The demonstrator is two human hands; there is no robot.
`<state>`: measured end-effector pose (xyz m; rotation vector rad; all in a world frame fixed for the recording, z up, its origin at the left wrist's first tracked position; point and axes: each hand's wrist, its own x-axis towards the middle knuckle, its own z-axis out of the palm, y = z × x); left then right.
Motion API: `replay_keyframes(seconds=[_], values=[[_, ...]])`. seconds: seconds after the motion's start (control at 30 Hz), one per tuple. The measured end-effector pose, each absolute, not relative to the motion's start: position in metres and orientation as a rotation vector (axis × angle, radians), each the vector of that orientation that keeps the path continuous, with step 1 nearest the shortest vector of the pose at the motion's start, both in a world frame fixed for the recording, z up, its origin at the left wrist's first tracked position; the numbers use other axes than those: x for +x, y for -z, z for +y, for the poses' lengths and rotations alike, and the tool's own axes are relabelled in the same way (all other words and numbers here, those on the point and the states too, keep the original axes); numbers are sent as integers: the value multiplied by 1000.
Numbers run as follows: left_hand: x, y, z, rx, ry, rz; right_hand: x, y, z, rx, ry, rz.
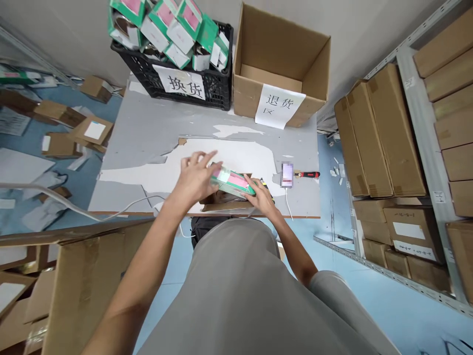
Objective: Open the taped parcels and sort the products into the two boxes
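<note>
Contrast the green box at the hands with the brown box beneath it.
The green box shows pink patches; the brown box looks plain. The right hand holds the green box, the left hand at its other end; the brown box rests on the table. Both are at the table's near side.

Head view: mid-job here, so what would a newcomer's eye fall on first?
Probably the black crate at the table's far left, heaped above its rim with green-and-pink cartons. Just right of it stands a large open cardboard box with a handwritten paper sign on its front. Then, near the table's front edge, a green-and-pink box between the left hand and right hand.
</note>
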<state>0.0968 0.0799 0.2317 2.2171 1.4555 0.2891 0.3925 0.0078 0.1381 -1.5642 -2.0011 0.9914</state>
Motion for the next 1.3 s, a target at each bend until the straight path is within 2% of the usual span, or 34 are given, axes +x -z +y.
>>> replay_keyframes(seconds=[0.17, 0.37, 0.6, 0.7, 0.8, 0.97, 1.07, 1.3], values=[[79, -232, 115, 1566, -810, 1221, 377, -160, 2, -1325, -1377, -1304], [120, -214, 123, 982, -1042, 853, 357, -171, -18, -1091, -1963, -724], [137, -221, 120, 883, -1039, 1021, 343, -178, -31, -1009, -2055, -579], [138, -224, 121, 861, -1077, 1118, 343, -185, -32, -1063, -1979, -712], [139, -225, 124, 814, -1151, 1206, 348, -193, -33, -1233, -1768, -961], [142, -222, 128, 764, -1247, 1308, 347, -202, -40, -1672, -1185, -1580], [145, -219, 128, 741, -1280, 1328, 340, -201, -43, -1762, -871, -1905], [159, -215, 125, 773, -1306, 1426, 324, -190, -36, -1789, -794, -1985]])
